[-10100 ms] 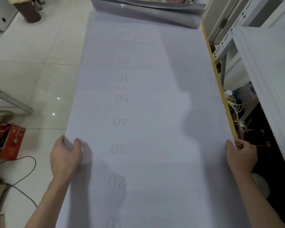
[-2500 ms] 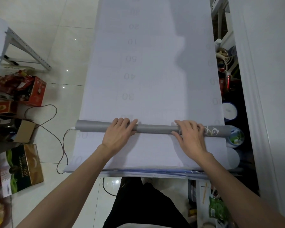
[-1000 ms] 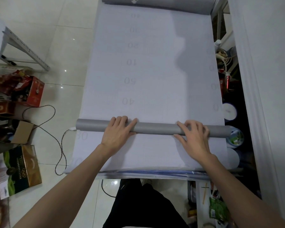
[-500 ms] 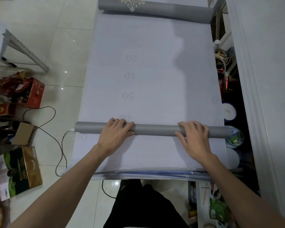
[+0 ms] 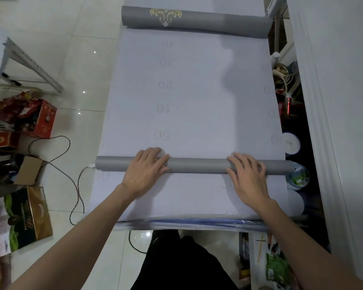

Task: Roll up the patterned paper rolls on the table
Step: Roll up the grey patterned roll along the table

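Thin grey roll [image 5: 197, 165] is laid across the near end of the tabletop, on its own unrolled sheet [image 5: 187, 97]; it's pressed under the left grip [image 5: 147, 170] and right grip [image 5: 248, 176], fingers laid over it, nothing clenched; paper's probably light, floppy, easily creased or skewed, so it's best pushed evenly, wider apart; fatter patterned roll [image 5: 197, 18] is parked at the far end.
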Motion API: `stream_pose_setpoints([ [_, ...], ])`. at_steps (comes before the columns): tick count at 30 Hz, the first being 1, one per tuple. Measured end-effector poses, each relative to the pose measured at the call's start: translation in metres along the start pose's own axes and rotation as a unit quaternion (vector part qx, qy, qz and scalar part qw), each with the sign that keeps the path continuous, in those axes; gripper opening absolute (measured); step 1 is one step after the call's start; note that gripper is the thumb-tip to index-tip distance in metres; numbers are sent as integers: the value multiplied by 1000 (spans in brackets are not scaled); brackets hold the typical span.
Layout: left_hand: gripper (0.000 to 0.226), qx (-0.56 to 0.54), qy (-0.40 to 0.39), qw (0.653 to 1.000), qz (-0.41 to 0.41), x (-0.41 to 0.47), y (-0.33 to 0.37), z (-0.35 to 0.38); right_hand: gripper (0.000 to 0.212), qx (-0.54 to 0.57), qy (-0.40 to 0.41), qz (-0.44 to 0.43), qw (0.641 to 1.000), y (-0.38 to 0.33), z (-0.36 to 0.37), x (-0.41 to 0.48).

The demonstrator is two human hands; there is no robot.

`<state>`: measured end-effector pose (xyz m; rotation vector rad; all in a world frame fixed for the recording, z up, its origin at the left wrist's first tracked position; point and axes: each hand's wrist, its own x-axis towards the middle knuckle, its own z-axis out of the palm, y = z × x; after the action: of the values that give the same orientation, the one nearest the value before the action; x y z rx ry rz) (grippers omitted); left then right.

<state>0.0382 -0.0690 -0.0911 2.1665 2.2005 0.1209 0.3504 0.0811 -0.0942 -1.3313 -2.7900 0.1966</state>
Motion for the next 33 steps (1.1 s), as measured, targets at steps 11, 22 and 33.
stream_pose_setpoints([
  [11,28,-7,-3,999,31,1,3,-4,47,12,2,12,1000,0,-1,-2],
  [22,52,29,-5,1000,-5,4,11,-5,44,6,2,18,1000,-1,-3,4],
  [33,47,51,-9,999,-1,2,20,-2,64,-37,-2,20,999,-1,-1,3],
])
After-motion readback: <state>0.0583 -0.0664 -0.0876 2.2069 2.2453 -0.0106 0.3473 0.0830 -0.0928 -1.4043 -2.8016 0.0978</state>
